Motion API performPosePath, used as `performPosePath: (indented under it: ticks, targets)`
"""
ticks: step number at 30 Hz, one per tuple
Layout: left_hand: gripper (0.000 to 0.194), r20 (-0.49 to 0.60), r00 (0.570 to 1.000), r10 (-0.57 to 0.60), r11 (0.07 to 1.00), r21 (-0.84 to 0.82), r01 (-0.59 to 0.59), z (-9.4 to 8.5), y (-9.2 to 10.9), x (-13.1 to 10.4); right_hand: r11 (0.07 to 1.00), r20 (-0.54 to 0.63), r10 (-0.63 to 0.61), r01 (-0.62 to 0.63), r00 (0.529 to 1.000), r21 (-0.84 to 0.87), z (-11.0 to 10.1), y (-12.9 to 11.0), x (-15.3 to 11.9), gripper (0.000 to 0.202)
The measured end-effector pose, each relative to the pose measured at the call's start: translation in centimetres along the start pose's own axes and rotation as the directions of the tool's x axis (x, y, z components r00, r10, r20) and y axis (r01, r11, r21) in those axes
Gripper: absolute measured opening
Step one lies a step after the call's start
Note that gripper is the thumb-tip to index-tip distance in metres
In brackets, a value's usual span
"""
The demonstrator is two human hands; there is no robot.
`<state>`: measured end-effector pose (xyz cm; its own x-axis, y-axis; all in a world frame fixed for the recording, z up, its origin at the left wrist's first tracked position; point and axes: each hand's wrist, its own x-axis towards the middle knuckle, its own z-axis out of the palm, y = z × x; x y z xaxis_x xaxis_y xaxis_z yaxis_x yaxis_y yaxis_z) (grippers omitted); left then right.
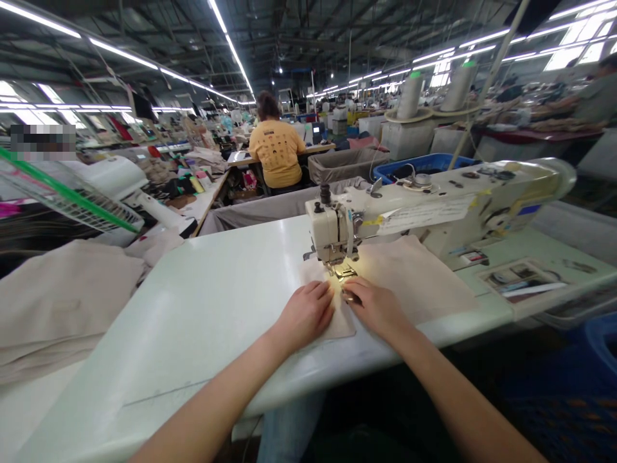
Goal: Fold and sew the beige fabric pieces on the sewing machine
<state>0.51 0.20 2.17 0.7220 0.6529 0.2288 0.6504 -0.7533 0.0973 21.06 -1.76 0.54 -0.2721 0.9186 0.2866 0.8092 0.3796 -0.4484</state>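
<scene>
Beige fabric (409, 276) lies on the pale green table under the head of a sewing machine (332, 231). A lit metal plate (345, 272) shows beside the needle area. My left hand (308, 312) rests on the fabric just in front of the needle, its fingers stretched out and lying flat. Close beside it on the right, my right hand (378, 307) has its fingers curled together near the metal plate. Something small and dark with a metal glint shows at those fingertips; its kind is too small to make out.
A pile of beige fabric pieces (67, 302) lies at the left. Thread cones (409, 96) stand behind the machine, near a blue bin (424, 168). A small tray (523, 280) with tools sits at the right. A person in a yellow shirt (276, 154) sits ahead.
</scene>
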Motion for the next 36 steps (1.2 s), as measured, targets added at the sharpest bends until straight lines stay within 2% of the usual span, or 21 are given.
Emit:
performPosePath:
  ticks: [2, 5, 11, 28, 32, 36]
  targets:
    - [0.028, -0.032, 0.999, 0.002, 1.000, -0.013, -0.003, 0.3, -0.1, -0.3, 0.992, -0.064, 0.097, -0.101, 0.993, -0.074, 0.0, 0.3, -0.6, 0.020]
    - [0.031, -0.051, 0.999, 0.003, 1.000, -0.016, -0.004, 0.8, -0.2, -0.7, 0.973, -0.060, 0.161, -0.168, 0.985, -0.157, 0.1, 0.6, -1.2, 0.021]
    - [0.036, -0.056, 0.998, -0.011, 1.000, -0.002, 0.011, 1.3, -0.2, -1.0, 0.966, -0.025, 0.158, -0.160, 0.987, -0.202, 0.6, 0.8, -1.4, 0.023]
    - [0.039, -0.065, 0.998, -0.015, 1.000, -0.006, 0.014, 1.7, -0.5, -1.0, 0.960, 0.005, 0.200, -0.195, 0.980, -0.203, 0.2, 0.1, -1.4, 0.024]
    - [0.038, -0.029, 0.999, -0.020, 1.000, 0.001, 0.020, 0.8, -0.8, -1.8, 0.959, 0.008, 0.203, -0.197, 0.979, -0.205, 0.1, 0.1, -1.4, 0.025]
    - [0.046, 0.053, 0.996, -0.066, 0.997, 0.036, 0.064, -1.8, 0.1, -3.6, 0.961, 0.000, 0.192, -0.188, 0.981, -0.205, 0.3, 0.4, -1.4, 0.024]
